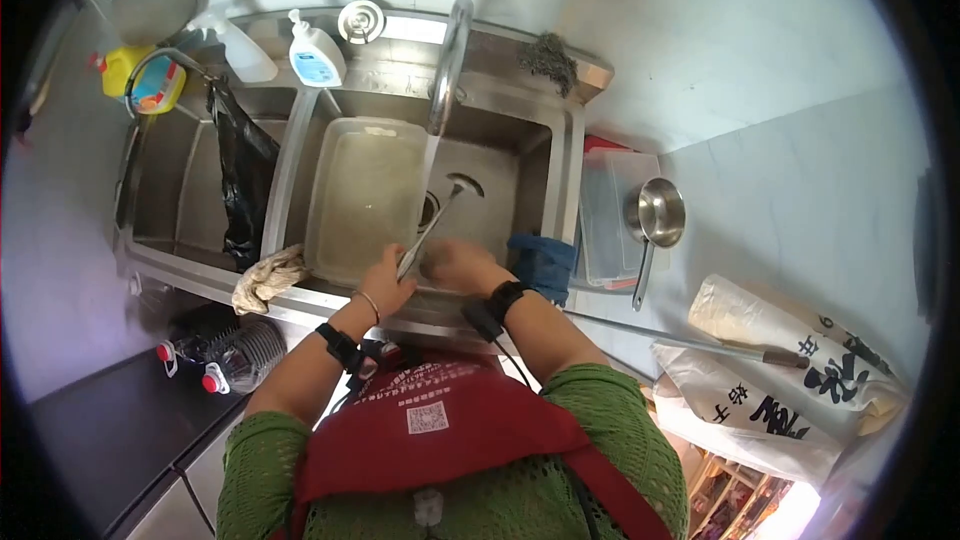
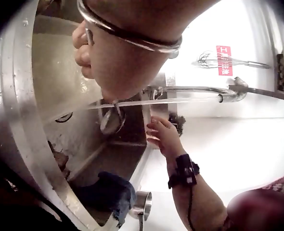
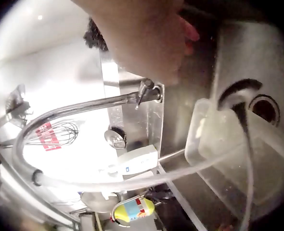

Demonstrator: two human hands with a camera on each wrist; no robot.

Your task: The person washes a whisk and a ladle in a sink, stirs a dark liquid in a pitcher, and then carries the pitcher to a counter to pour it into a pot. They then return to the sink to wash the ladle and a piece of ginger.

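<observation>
My left hand [image 1: 386, 282] grips a metal ladle [image 1: 436, 221] by its handle over the right sink basin [image 1: 505, 165]. The ladle's bowl points away from me, near the drain; it also shows in the right wrist view as a ladle head [image 3: 239, 94]. Close beside the left hand is my right hand [image 1: 458, 266], its fingers loosely extended and holding nothing in the left wrist view. Water runs from the curved faucet [image 1: 452, 60] beside the ladle. A translucent plastic tub [image 1: 325, 180] with cloudy water sits left of the ladle.
A blue cloth [image 1: 542, 265] and a beige rag [image 1: 270, 280] hang on the sink's front edge. Along the back stand a soap bottle [image 1: 316, 52] and a steel-wool scourer [image 1: 550, 62]. A small saucepan [image 1: 660, 212] lies at right; a black bag [image 1: 243, 170] drapes the divider.
</observation>
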